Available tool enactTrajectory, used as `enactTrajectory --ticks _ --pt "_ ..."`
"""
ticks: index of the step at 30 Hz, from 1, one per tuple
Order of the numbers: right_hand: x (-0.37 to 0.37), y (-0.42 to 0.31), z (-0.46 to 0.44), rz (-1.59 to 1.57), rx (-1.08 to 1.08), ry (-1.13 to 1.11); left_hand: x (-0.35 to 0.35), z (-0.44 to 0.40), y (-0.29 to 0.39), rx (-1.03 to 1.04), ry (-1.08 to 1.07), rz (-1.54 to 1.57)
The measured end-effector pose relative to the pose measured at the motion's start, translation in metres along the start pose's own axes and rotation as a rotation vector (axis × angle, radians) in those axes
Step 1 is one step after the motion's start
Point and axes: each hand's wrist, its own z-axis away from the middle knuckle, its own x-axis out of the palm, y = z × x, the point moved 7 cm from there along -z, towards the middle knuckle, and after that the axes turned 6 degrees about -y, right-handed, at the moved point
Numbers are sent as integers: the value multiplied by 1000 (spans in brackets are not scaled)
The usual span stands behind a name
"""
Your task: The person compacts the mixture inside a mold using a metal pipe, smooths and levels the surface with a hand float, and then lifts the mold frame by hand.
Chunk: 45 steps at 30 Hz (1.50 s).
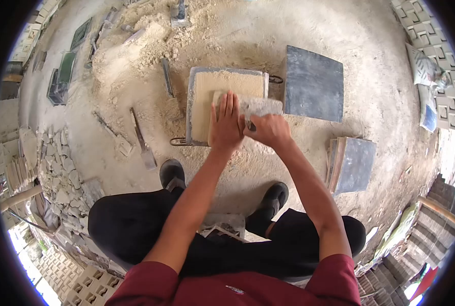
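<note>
A square metal mould (189, 109) with wire loop handles sits on the ground in front of me, filled with pale sandy mix (219, 80) that looks level on top. Across its near right part lies a flat, dust-covered rectangular trowel (262, 105), reaching past the mould's right side. My right hand (269, 128) is closed round the trowel's grip, which is mostly hidden by the fingers. Flat on the trowel's left part presses my left hand (227, 126), fingers stretched forward. Both hands touch or nearly touch at the thumbs.
Right of the mould lies a dark square slab (314, 84); nearer stands a stack of plates (355, 164). A scraper (143, 137), a brush-like tool (116, 136) and another hand tool (167, 77) lie to the left. Behind them is a sand heap (140, 56). Rubble (59, 173) lines the far left.
</note>
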Motion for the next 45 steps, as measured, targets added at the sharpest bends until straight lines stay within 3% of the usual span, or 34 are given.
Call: enactTrajectory --ticks 8,11,13,15,18,25,27,37,45 --pt "-76 28 -122 -23 86 -15 -20 -151 -35 121 134 -42" --pt "-93 41 -162 -10 107 -19 -25 -191 -47 95 190 -70" --pt "-102 39 -179 3 126 -47 -24 -213 -54 125 116 -6" --pt "-115 32 -176 -2 109 20 -43 -214 -57 136 202 25" --pt "-103 8 -167 7 -21 12 -52 -178 -67 46 147 -72" --pt "-65 -54 -127 -69 -7 -80 -28 -102 -109 -84 -87 33" --pt "-47 -62 -131 -17 -56 -88 -34 -90 -109 14 70 -79" --pt "3 -96 -44 -103 -5 -238 -22 19 -99 -18 72 -65" --pt "59 -119 37 -61 -74 -210 -6 126 -77 -48 59 10"
